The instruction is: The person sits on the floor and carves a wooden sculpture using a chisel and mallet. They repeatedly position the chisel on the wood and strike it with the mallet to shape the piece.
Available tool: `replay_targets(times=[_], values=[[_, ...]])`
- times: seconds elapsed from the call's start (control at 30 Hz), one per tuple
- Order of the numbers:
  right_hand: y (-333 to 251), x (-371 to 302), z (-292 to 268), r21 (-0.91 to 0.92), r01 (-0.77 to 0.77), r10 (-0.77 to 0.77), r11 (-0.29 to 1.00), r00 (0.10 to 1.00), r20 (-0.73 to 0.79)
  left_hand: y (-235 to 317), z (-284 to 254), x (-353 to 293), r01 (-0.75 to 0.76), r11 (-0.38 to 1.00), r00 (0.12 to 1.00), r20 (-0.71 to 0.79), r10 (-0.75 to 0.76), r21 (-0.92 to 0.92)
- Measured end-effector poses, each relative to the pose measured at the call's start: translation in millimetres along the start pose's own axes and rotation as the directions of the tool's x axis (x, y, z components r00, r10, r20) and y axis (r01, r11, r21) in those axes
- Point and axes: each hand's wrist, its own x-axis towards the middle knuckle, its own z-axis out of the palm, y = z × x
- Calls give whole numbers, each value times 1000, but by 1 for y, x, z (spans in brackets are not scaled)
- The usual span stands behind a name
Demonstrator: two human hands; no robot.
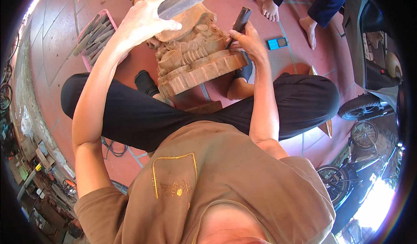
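A brown wood carving (191, 57) with rounded, layered relief stands on a thick scalloped base between my legs. My right hand (252, 42) is closed around a chisel (241, 20) with a dark handle. Its lower end points at the carving's right side, just above the base; the tip is too small to make out. Up at the left, my left hand (145, 22) grips the end of a grey wooden bar (195, 0), thumb and forefinger along its two edges. The other fingers are hidden. This bar crosses over the carving's upper part and runs out of view.
A pink tray (114, 20) of long tools lies to the left on red tiles. Right of the carving is a blue mobile phone (277, 43). Another person's bare feet (270, 10) are at the far right, near a parked motorbike (369, 100). Clutter lines the left edge.
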Motion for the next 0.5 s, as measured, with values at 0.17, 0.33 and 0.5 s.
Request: replay_targets(times=[0.17,0.33,0.5], values=[[1,4,-12,75,49,-45,996,998,-44,-8,0,-6,-38,998,997,-62,35,-51],[9,4,3,112,13,-8,994,999,-48,-2,-1,-2,34,997,999,6,-34,-63],[18,6,-6,79,-5,6,997,1000,-12,20,-9,0,-8,1000,999,37,9,-30]])
